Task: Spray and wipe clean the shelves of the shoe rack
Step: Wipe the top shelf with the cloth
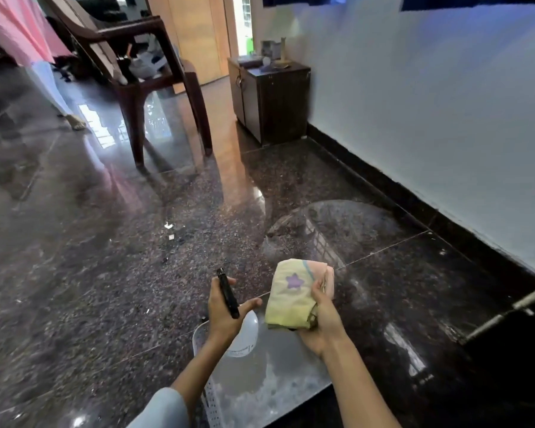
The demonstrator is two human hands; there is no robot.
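Above dark granite floor (105, 273), left hand (221, 313) grips spray bottle (244, 332); right hand (322, 316) seemingly clutches folded cloth (294, 291).

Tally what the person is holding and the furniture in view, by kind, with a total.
Spray bottle: 1, gripped by the left hand
Folded cloth: 1, held in the right hand
Chair: 1, dark brown
Cabinet: 1, dark, against the wall
Total: 4

Spray bottle (243, 335) label unreadable; left hand (224, 307) covers its neck.
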